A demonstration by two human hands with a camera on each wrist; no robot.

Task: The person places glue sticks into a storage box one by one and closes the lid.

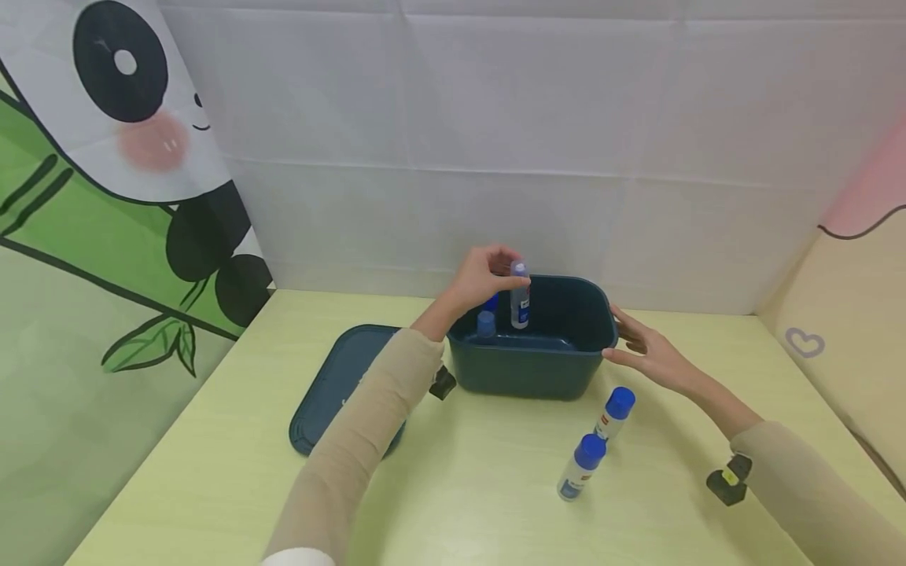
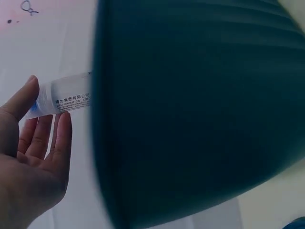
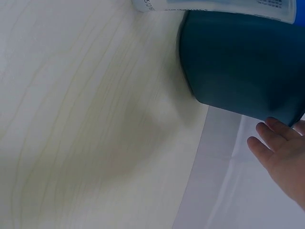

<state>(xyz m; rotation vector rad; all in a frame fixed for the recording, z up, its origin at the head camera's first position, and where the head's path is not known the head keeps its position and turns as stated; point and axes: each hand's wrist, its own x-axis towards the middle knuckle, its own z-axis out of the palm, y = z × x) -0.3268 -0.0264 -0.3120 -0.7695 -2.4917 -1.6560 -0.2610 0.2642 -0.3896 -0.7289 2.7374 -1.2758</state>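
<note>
My left hand [image 1: 476,279] pinches a clear glue bottle [image 1: 520,303] near its top, upright over the dark green bin [image 1: 527,373]. The bottle's lower end is down inside the rim. In the left wrist view its printed label shows, and the bin wall hides its far end. Beside it, inside the bin at the left, stand blue-capped containers [image 1: 486,324], partly hidden by the wall. My right hand [image 1: 651,354] is at the bin's right end, thumb by the front corner and fingers along the side. The right wrist view shows those fingers [image 3: 271,138] extended against the bin's edge.
Two white glue sticks with blue caps [image 1: 591,450] [image 1: 620,402] stand on the pale yellow table [image 1: 481,479] before the bin. A matching dark green lid [image 1: 329,393] lies to the left, partly under my left sleeve. A white cloth [image 1: 531,157] hangs behind.
</note>
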